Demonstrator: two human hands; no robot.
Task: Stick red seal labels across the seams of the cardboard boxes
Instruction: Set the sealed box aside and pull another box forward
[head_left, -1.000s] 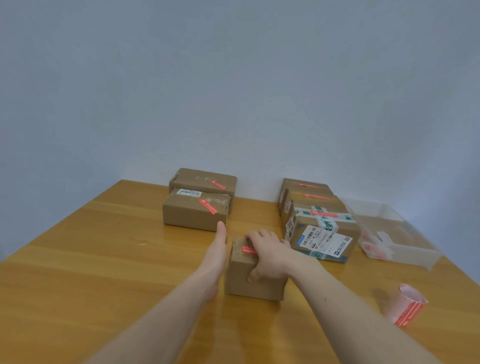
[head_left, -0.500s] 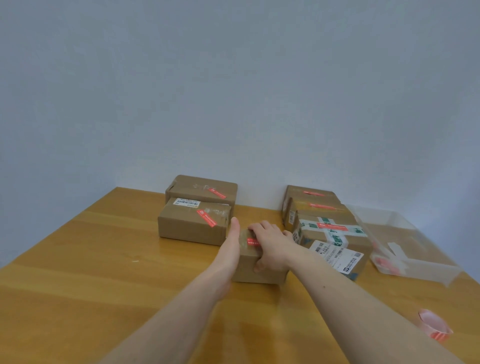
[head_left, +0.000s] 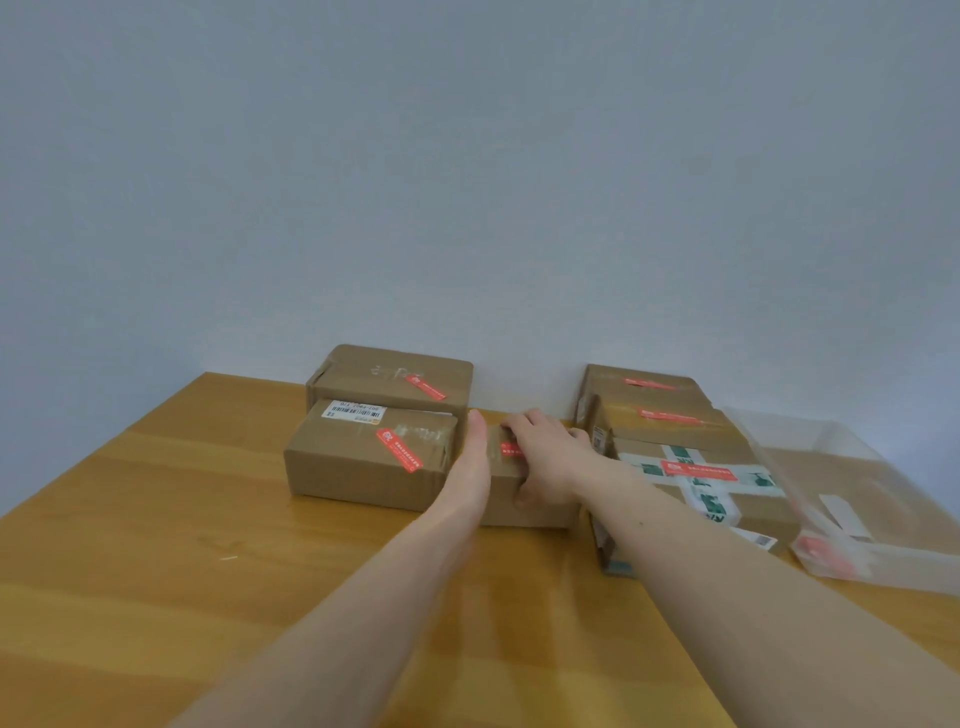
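Both hands hold one small brown cardboard box near the far edge of the wooden table. The left hand presses flat with straight fingers against its left side. The right hand curls over its top, partly covering a red seal label.

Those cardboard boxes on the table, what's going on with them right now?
A person is handling a small cardboard box in the middle of the wooden table. The left hand presses flat against its left side; the right hand lies over its top, fingers curled round it, partly covering a red seal label. It sits between two groups of labelled boxes, two to its left and three to its right.
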